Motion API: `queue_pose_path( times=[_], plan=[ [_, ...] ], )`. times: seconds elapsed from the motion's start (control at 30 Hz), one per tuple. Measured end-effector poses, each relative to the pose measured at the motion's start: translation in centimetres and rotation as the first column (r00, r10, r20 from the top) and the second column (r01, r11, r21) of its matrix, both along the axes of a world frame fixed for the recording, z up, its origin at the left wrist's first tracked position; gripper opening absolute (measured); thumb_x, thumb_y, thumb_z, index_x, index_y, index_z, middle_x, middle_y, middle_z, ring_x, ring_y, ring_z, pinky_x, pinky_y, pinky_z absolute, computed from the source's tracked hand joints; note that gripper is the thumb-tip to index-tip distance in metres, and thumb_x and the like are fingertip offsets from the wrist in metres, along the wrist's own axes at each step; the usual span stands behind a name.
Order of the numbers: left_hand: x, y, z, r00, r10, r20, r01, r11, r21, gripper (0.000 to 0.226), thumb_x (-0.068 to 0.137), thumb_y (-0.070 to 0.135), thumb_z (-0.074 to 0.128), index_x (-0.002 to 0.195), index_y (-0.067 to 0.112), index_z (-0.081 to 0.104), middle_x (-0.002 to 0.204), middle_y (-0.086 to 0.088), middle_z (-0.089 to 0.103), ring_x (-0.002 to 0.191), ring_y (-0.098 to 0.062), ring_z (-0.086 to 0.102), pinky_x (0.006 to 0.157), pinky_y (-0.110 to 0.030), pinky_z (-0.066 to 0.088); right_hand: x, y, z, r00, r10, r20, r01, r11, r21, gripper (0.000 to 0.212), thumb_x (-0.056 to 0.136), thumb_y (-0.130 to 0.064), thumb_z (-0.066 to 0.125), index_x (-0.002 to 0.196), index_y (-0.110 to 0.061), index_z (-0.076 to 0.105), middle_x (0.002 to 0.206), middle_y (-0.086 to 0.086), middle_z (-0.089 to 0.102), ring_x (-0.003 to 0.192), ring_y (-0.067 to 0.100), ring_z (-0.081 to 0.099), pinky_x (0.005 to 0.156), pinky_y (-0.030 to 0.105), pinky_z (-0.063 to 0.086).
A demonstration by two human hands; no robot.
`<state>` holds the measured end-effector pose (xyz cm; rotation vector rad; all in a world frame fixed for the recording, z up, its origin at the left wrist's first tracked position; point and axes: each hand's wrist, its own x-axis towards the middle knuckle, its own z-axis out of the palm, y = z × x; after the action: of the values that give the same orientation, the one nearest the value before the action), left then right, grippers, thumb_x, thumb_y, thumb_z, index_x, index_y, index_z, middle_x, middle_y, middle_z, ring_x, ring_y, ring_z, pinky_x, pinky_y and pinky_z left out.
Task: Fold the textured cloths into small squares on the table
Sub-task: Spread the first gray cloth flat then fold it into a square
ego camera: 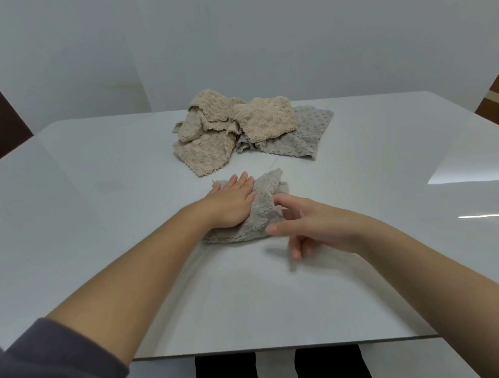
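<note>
I see the grey cloth (262, 217) bunched on the table (97, 173). My view has the left hand (231, 202) flat on the cloth's left half, fingers (242, 180) straight and together, pressing down, gripping nothing. The right hand (316, 225) is at the cloth's right edge, fingers loosely spread, holding nothing. Its index tip and thumb are at the cloth's edge but blurred, so I can't confirm contact. A pile (210, 127) of beige and grey cloths lies beyond the cloth, apart from it.
</note>
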<state>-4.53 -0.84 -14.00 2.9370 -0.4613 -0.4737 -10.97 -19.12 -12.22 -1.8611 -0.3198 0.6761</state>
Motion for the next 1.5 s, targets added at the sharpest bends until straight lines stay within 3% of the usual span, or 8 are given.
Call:
queue_pose_path(
  times=[0.13, 0.6, 0.8, 1.03, 1.1, 1.2, 1.33, 1.5],
  plan=[
    [-0.7, -0.2, -1.0, 0.995, 0.023, 0.101, -0.021, 1.000, -0.020, 0.056, 0.104, 0.037, 0.010, 0.154, 0.017, -0.006, 0.161, 0.000, -0.013, 0.148, -0.015, -0.011, 0.120, -0.040, -0.006, -0.2, -0.8, -0.9, 0.995, -0.087, 0.040, 0.086, 0.996, 0.024, 0.052, 0.091, -0.017, 0.065, 0.138, -0.026, 0.045, 0.088, -0.001, 0.058, 0.041, 0.010, 0.043, 0.037, 0.022, 0.030],
    [-1.5, -0.7, -1.7, 0.973, 0.085, 0.214, -0.082, 0.996, -0.025, 0.059, 0.103, 0.041, 0.011, 0.155, 0.016, -0.002, 0.162, 0.001, -0.008, 0.148, -0.014, -0.007, 0.120, -0.042, -0.005, -1.2, -2.0, -0.4, 0.897, -0.351, -0.269, 0.354, 0.935, -0.040, 0.024, 0.093, -0.022, 0.061, 0.113, -0.009, 0.063, 0.116, 0.007, 0.068, 0.036, 0.007, 0.042, 0.036, 0.016, 0.032],
    [-1.6, -0.7, -1.7, 0.967, 0.093, 0.236, -0.088, 0.996, -0.032, 0.059, 0.103, 0.041, 0.011, 0.155, 0.017, 0.000, 0.162, 0.003, -0.005, 0.148, -0.013, -0.006, 0.120, -0.044, -0.005, -0.6, -0.5, -0.2, 0.927, -0.373, 0.031, 0.373, 0.913, -0.163, 0.025, 0.089, -0.029, 0.067, 0.073, -0.014, 0.057, 0.051, -0.001, 0.049, 0.032, 0.009, 0.030, 0.035, 0.014, 0.021],
    [-1.9, -0.6, -1.2, 0.968, 0.101, 0.229, -0.085, 0.993, -0.080, 0.060, 0.103, 0.044, 0.011, 0.154, 0.017, -0.004, 0.162, 0.002, -0.011, 0.148, -0.013, -0.012, 0.119, -0.047, -0.007, -1.0, -0.5, -0.3, 0.901, -0.433, 0.031, 0.434, 0.893, -0.121, 0.008, 0.089, -0.016, 0.065, 0.085, -0.013, 0.059, 0.075, 0.004, 0.062, 0.035, 0.007, 0.046, 0.036, 0.017, 0.030],
    [-2.2, 0.0, -0.7, 0.961, 0.095, 0.259, -0.063, 0.990, -0.127, 0.060, 0.103, 0.043, 0.011, 0.154, 0.016, -0.007, 0.161, 0.003, -0.015, 0.147, -0.012, -0.016, 0.119, -0.046, -0.009, -0.7, -0.7, 0.0, 0.860, -0.434, 0.269, 0.487, 0.855, -0.179, 0.010, 0.088, -0.017, 0.063, 0.097, -0.016, 0.062, 0.087, 0.002, 0.066, 0.050, 0.007, 0.053, 0.047, 0.019, 0.038],
    [-2.8, 1.0, 0.0, 0.944, 0.076, 0.320, -0.029, 0.989, -0.148, 0.059, 0.103, 0.038, 0.013, 0.154, 0.016, -0.006, 0.160, 0.004, -0.017, 0.146, -0.008, -0.018, 0.119, -0.042, -0.011, 0.2, -0.4, 0.5, 0.673, -0.190, 0.715, 0.558, 0.765, -0.321, 0.039, 0.095, -0.024, 0.048, 0.133, -0.015, 0.051, 0.134, 0.004, 0.054, 0.114, 0.017, 0.053, 0.097, 0.031, 0.041],
    [-3.3, 1.3, -0.1, 0.945, 0.061, 0.321, -0.026, 0.993, -0.114, 0.057, 0.103, 0.034, 0.013, 0.154, 0.015, -0.006, 0.160, 0.003, -0.017, 0.146, -0.008, -0.017, 0.119, -0.039, -0.011, 1.6, 3.4, -0.2, 0.727, 0.186, 0.661, 0.377, 0.696, -0.611, 0.058, 0.104, -0.030, 0.021, 0.155, -0.008, 0.005, 0.163, 0.006, -0.005, 0.150, 0.020, -0.007, 0.120, 0.049, 0.001],
    [-3.4, 1.4, -1.9, 0.968, 0.079, 0.237, -0.058, 0.994, -0.097, 0.058, 0.103, 0.035, 0.013, 0.154, 0.015, -0.006, 0.161, 0.002, -0.016, 0.146, -0.009, -0.016, 0.120, -0.039, -0.008, 3.2, 4.4, -3.5, 0.811, 0.264, 0.522, 0.278, 0.611, -0.741, 0.063, 0.103, -0.043, 0.012, 0.155, -0.011, -0.007, 0.162, 0.005, -0.015, 0.148, 0.021, -0.016, 0.118, 0.052, -0.009]
  ],
)
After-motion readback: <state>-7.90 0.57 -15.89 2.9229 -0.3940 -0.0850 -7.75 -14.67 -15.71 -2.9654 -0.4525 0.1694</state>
